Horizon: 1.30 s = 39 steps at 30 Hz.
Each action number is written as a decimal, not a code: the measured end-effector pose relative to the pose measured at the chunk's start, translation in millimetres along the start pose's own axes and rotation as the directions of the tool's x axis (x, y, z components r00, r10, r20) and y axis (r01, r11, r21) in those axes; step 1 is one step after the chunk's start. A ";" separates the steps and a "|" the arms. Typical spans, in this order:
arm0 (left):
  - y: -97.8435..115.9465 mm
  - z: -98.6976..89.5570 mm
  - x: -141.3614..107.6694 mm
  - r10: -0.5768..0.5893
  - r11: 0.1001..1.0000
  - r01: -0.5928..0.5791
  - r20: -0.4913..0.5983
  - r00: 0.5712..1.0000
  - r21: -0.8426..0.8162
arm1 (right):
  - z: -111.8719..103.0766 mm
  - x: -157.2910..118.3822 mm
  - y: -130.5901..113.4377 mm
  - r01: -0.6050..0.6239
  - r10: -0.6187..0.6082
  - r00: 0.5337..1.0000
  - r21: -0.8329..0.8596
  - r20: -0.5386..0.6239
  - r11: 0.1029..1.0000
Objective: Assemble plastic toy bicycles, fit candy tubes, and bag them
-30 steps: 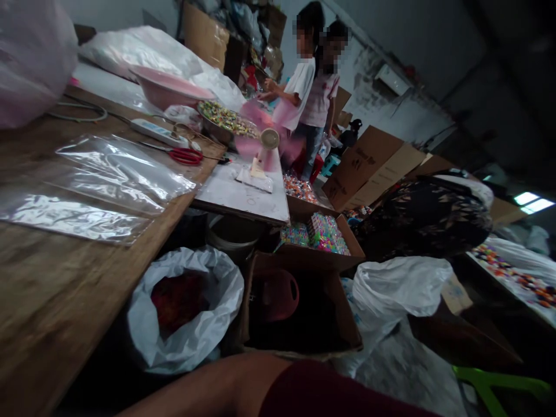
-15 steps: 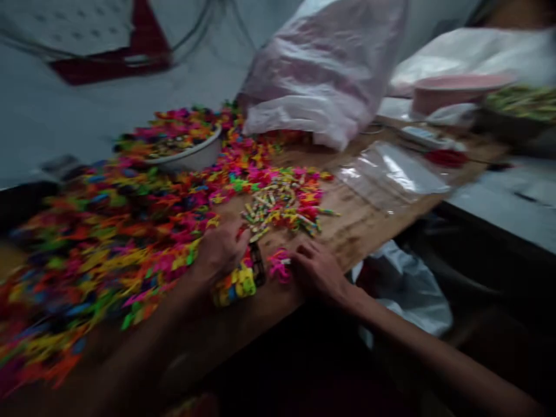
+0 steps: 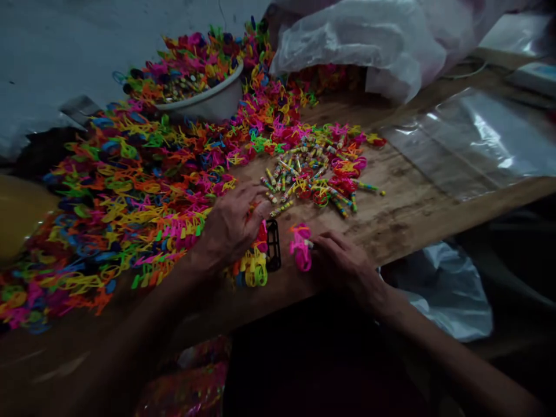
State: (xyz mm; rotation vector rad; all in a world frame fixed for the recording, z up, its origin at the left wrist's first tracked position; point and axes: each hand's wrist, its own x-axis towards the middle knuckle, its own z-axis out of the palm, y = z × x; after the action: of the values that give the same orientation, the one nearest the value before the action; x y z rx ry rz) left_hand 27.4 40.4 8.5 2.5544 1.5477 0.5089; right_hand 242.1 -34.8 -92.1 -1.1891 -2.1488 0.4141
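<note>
My left hand (image 3: 230, 226) is closed over the table, thumb and index finger together around a small red-orange piece mostly hidden by the fingers. Beside its thumb lie a black rectangular plastic frame (image 3: 273, 246) and a row of yellow and green plastic toy pieces (image 3: 252, 269). To the right, a pink plastic toy (image 3: 300, 249) with round, wheel-like parts has a pale tip sticking out. The fingertips of my right hand (image 3: 350, 263) pinch at that tip. Beyond both hands lies a pile of short patterned sticks (image 3: 299, 165) mixed with plastic pieces.
A large heap of bright plastic pieces (image 3: 143, 174) covers the left side, around a white basin (image 3: 208, 101) filled with more. A clear plastic bag (image 3: 473, 145) lies flat at right; a big translucent sack (image 3: 356, 40) stands behind. Another bag (image 3: 452, 295) hangs below the table edge.
The view has tilted down and come closer to the table. Both hands stay near the black frame and the pink toy, with little visible change in their grip.
</note>
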 end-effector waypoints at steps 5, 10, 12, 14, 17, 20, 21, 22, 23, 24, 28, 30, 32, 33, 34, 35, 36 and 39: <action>3.5 -10.1 -14.8 -0.013 0.999 0.015 -0.039 0.999 0.049 | 12.1 3.5 -18.7 0.007 0.012 0.990 0.129 -0.141 0.992; -5.8 -0.2 -32.9 -0.026 0.988 0.022 0.024 0.999 0.154 | 13.3 13.7 -24.2 -0.077 0.136 0.973 0.292 -0.187 0.953; -8.4 3.8 -34.5 -0.033 0.986 0.029 0.020 0.999 0.164 | 12.1 11.1 -23.9 -0.094 0.160 0.971 0.334 -0.176 0.938; -8.3 5.5 -34.1 -0.046 0.985 0.042 0.017 0.999 0.166 | 11.3 7.1 -24.9 -0.071 0.123 0.981 0.316 -0.147 0.946; -5.9 5.7 -33.7 -0.058 0.984 0.056 0.007 0.998 0.171 | 11.3 4.2 -29.3 0.010 0.024 0.990 0.238 -0.140 0.971; -5.0 5.9 -34.9 -0.037 0.984 0.037 -0.005 0.999 0.172 | 13.7 6.9 -34.6 0.022 0.023 0.988 0.289 -0.154 0.957; -5.2 6.2 -35.4 -0.031 0.985 0.031 -0.006 1.000 0.171 | 15.5 8.7 -36.1 0.004 0.051 0.987 0.333 -0.155 0.943; -5.6 6.5 -35.9 -0.028 0.985 0.029 -0.010 1.000 0.170 | 17.7 10.6 -37.5 -0.018 0.083 0.984 0.380 -0.156 0.925; -6.0 7.0 -36.2 -0.027 0.985 0.029 -0.014 1.000 0.171 | 20.5 12.8 -38.9 -0.046 0.119 0.982 0.422 -0.148 0.905; -6.4 7.4 -36.4 -0.026 0.985 0.029 -0.018 0.999 0.173 | 23.5 15.1 -40.2 -0.074 0.150 0.980 0.451 -0.134 0.889; -7.4 8.5 -36.0 -0.026 0.983 0.030 -0.022 0.999 0.184 | 34.1 24.7 -44.1 -0.095 0.140 0.987 0.421 -0.077 0.902; -7.1 8.0 -35.7 -0.025 0.982 0.028 -0.019 1.000 0.187 | 36.2 27.6 -43.7 -0.029 0.066 0.994 0.363 -0.088 0.931; -6.6 7.1 -35.5 -0.030 0.982 0.030 -0.003 1.000 0.186 | 36.0 28.4 -41.5 0.047 -0.014 0.995 0.335 -0.099 0.941; -6.4 6.7 -35.5 -0.036 0.982 0.034 0.008 0.999 0.185 | 35.4 28.3 -40.1 0.075 -0.047 0.995 0.334 -0.094 0.940; -6.3 6.6 -35.5 -0.038 0.982 0.034 0.015 0.999 0.184 | 34.7 28.1 -38.8 0.094 -0.071 0.994 0.341 -0.079 0.935; -6.5 6.7 -35.6 -0.037 0.982 0.034 0.015 0.999 0.186 | 34.1 27.9 -37.8 0.102 -0.087 0.994 0.352 -0.060 0.930; -6.9 7.0 -35.7 -0.033 0.981 0.031 0.010 0.999 0.191 | 33.9 27.8 -37.1 0.100 -0.092 0.995 0.363 -0.040 0.926; -8.8 9.2 -35.9 -0.015 0.978 0.019 -0.021 1.000 0.208 | 35.7 28.8 -37.3 0.088 -0.088 0.996 0.368 -0.017 0.926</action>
State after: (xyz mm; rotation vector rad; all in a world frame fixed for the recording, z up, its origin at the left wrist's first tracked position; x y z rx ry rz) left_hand 7.9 13.8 -10.6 2.6921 1.7120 0.3890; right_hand 183.4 -29.7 -87.4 -0.8765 -1.9999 0.7402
